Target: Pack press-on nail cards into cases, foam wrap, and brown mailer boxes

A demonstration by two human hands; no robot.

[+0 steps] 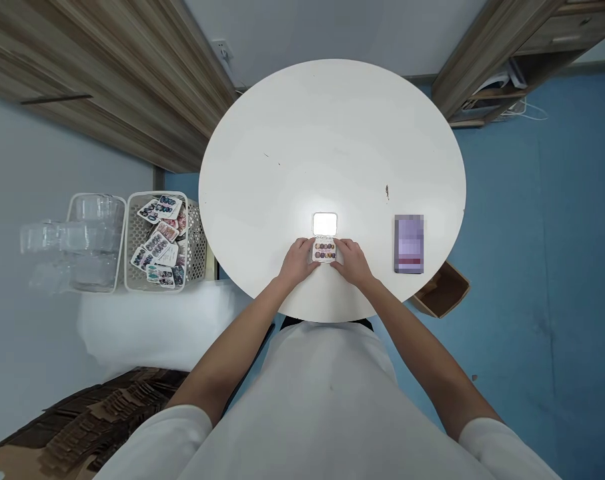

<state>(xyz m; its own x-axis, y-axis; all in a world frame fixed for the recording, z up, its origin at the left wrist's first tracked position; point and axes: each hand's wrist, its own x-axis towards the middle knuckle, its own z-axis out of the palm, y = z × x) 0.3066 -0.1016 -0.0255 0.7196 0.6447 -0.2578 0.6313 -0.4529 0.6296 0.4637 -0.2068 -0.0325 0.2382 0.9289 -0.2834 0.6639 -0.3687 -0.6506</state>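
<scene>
A small clear plastic case (325, 225) lies on the white table with its hinged lid tipped back, away from me. In its near half sits a card of press-on nails (325, 251), set in two rows of brown, purple and gold tones. My left hand (299, 260) grips the left side of the case, thumb at the near corner and fingers along the edge. On the opposite side my right hand (351, 261) holds it in the same way. The undersides of the fingers are hidden.
A blurred purple box (409, 244) lies on the round table (332, 133) to the right. On the left, one white basket (196, 240) holds several nail cards, another (119, 243) clear plastic cases. An open cardboard box (441, 291) stands below the table's right edge.
</scene>
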